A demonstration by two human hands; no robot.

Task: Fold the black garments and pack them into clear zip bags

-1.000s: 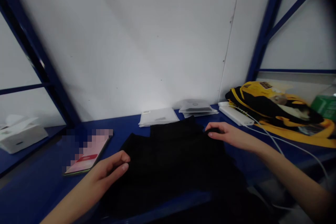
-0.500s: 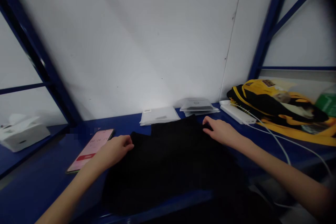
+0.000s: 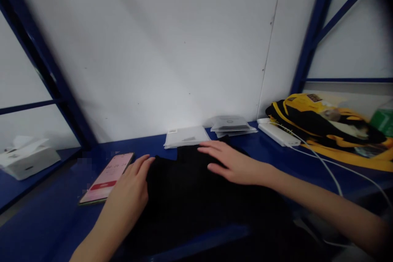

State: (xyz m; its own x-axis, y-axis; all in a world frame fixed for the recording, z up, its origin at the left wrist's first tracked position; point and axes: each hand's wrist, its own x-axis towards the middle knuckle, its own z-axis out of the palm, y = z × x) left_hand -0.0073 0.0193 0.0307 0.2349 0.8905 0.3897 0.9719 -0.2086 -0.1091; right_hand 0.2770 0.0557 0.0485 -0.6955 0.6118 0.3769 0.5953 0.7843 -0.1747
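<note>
In the head view, a person's two bare hands lie over a wide piece of soft black cloth (image 3: pixel 181 188) spread across the middle of a smooth blue desk (image 3: pixel 43 221). The left hand (image 3: pixel 130 186) rests at the cloth's left edge, its fingers stretched out and unclenched, back upward; its thumb is hidden. The right hand (image 3: pixel 231 163) lies palm down over the far part of the cloth, its fingers straight and its thumb spread away from them, gripping nothing.

Just left of the left hand lies a slim phone (image 3: pixel 107 176) with a lit pink screen and a red bar; the hand overlaps its edge in this view, and whether they touch cannot be told. Beyond the cloth's far edge sit a flat white packet (image 3: pixel 186 136) and, to its right, a small stack of translucent plastic packets (image 3: pixel 231 125). Farther right, a white oblong device (image 3: pixel 278 134) with a thin white cable (image 3: pixel 325 159) lies beside a yellow-and-black fabric bag (image 3: pixel 307 116). A white tissue box (image 3: pixel 33 161) stands at far left.
</note>
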